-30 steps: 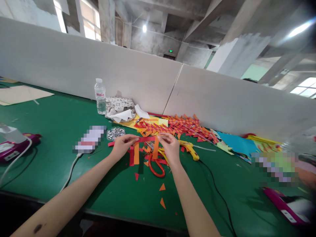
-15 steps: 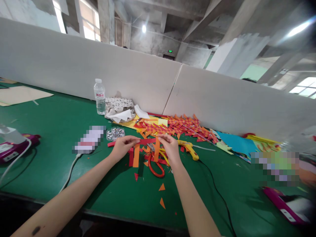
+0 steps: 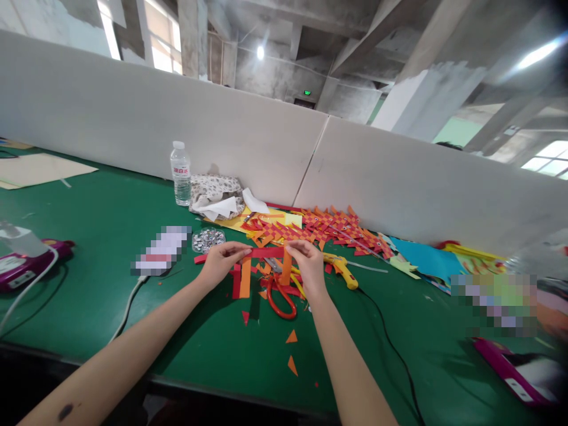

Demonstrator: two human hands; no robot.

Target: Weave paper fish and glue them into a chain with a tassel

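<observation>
A red paper strip [image 3: 267, 252] is stretched level between my two hands above the green table. My left hand [image 3: 222, 262] is closed, pinching it, and the strip's end sticks out on the far side. An orange paper strip [image 3: 245, 280] hangs down beside my left fingertips. My right hand [image 3: 309, 264] pinches the top of another orange strip [image 3: 287, 269] where it meets the red one; whether the two are joined there I cannot tell. Beneath lie red-handled scissors [image 3: 283, 305], partly hidden by the strips, among red and orange scraps [image 3: 290, 337].
A yellow glue gun [image 3: 341, 271] with a black cord lies right of my hands. Behind are woven red-orange paper pieces [image 3: 332, 228], a tub of googly eyes [image 3: 208, 239] and a water bottle [image 3: 181, 174]. Left is a blurred phone-like object [image 3: 162, 251]; a white partition [image 3: 248, 142] borders the table.
Both hands keep their pinch on the strips. The right hand and its orange strip have shifted very slightly right and up; the rest looks the same.
</observation>
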